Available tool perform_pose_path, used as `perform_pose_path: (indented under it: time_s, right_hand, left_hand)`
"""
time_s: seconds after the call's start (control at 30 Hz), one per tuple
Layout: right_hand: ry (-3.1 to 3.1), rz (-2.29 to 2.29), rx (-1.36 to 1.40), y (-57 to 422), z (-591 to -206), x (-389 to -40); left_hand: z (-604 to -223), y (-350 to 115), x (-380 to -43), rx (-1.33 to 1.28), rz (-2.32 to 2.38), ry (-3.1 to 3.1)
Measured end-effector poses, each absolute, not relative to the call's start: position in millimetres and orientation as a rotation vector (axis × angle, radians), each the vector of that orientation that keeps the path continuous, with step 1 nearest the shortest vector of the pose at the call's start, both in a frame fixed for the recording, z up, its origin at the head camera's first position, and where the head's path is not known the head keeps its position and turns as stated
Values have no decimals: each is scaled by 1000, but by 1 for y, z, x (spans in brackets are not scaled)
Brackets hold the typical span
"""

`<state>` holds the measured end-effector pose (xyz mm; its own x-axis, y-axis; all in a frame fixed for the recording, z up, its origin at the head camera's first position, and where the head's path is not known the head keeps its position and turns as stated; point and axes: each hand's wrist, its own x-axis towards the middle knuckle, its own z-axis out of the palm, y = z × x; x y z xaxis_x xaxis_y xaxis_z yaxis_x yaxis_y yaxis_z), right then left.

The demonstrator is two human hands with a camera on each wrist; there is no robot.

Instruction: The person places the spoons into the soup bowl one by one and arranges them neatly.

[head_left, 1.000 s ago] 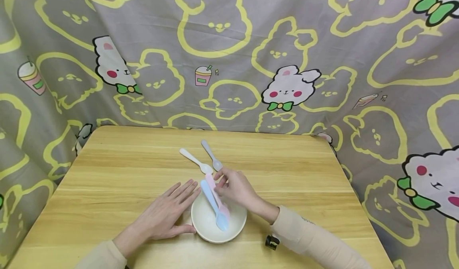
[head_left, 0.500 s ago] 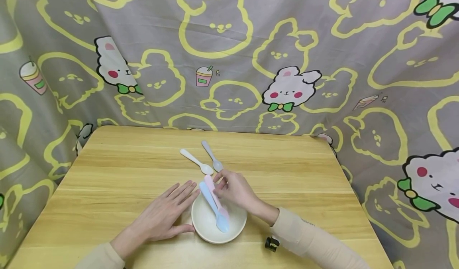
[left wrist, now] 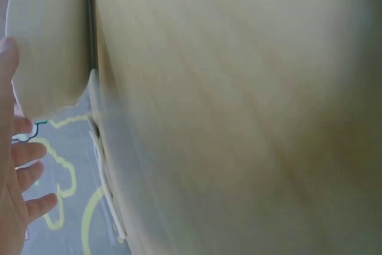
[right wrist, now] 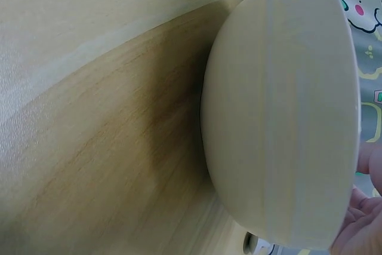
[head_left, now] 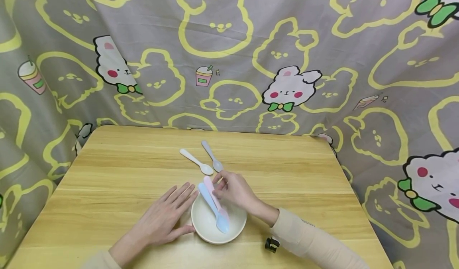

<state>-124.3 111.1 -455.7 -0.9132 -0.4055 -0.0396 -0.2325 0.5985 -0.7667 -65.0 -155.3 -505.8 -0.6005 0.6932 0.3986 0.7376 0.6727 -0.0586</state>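
A cream bowl [head_left: 204,235] stands on the table, with a light blue spoon [head_left: 211,201] and a pink spoon [head_left: 209,184] leaning in it side by side, handles past the far rim. My right hand [head_left: 234,191] is over the bowl's right far rim, thumb and curled fingers pinching the pink spoon's handle; part of that grip is hidden. My left hand [head_left: 163,215] lies beside the bowl with fingers spread, its thumb by the bowl's left wall. Both wrist views show the bowl's outer side [left wrist: 51,46], with the right-hand fingers [right wrist: 358,225] at its rim.
Beyond the bowl, a white spoon [head_left: 195,161] and a grey spoon [head_left: 212,156] lie on the wooden table [head_left: 287,161]. The grey spoon's bowl is close to my right fingers. A patterned curtain [head_left: 229,69] hangs behind and at both sides.
The handles of the blue and pink spoons have shifted slightly left and nearer. My left hand has drawn back a little; the right hand has barely moved.
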Motion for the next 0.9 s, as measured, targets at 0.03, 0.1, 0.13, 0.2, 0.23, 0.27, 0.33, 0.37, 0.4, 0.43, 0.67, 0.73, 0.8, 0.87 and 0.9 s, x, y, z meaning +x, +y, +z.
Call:
perform_pose_path:
  time_s: [0.03, 0.1, 0.13, 0.2, 0.23, 0.27, 0.33, 0.37, 0.4, 0.43, 0.67, 0.73, 0.8, 0.87, 0.9]
  right_hand:
    - [2615, -1209, -529, 111, -456, -124]
    - [2612, -1208, -530, 111, -455, -124]
    - [2611, -1209, -531, 111, -455, -124]
    - [2608, -1219, -536, 111, -454, -125]
    - [2609, -1224, -539, 111, -453, -125]
    - [2611, -1229, -542, 112, -452, -126]
    - [2606, -1248, -543, 113, -451, -127]
    - [2602, -1260, -543, 113, -450, -128]
    - [2597, -1272, -540, 114, -449, -129]
    - [2590, -1284, -536, 115, -448, -130]
    - [2492, -1396, -473, 121, -439, -139]
    - [2472, -1416, -447, 123, -435, -141]
    - [2448, -1439, -419, 124, -431, -144]
    - [2431, -1463, -402, 125, -428, -148]
    - [2417, -1479, -392, 126, -427, -150]
  left_hand:
    - [-506, -155, -64, -1116, -164, -2496]
    - [-506, -155, -63, -1106, -170, -2496]
    - [-506, -155, -62, -1102, -170, -2498]
    - [-506, -155, -61, -1096, -167, -2507]
    - [-505, -154, -61, -1094, -165, -2511]
    - [-505, -154, -61, -1093, -163, -2515]
    - [-504, -154, -60, -1093, -163, -2520]
    - [-504, -154, -60, -1094, -163, -2522]
    - [-504, -154, -60, -1094, -164, -2523]
    - [-504, -154, -60, -1094, -164, -2525]
    - [-503, -153, -58, -1090, -152, -2538]
    - [-503, -153, -58, -1087, -151, -2537]
    - [-503, -153, -57, -1087, -156, -2533]
    - [-503, -153, -57, -1082, -157, -2531]
    - [-503, -153, -57, -1080, -157, -2531]
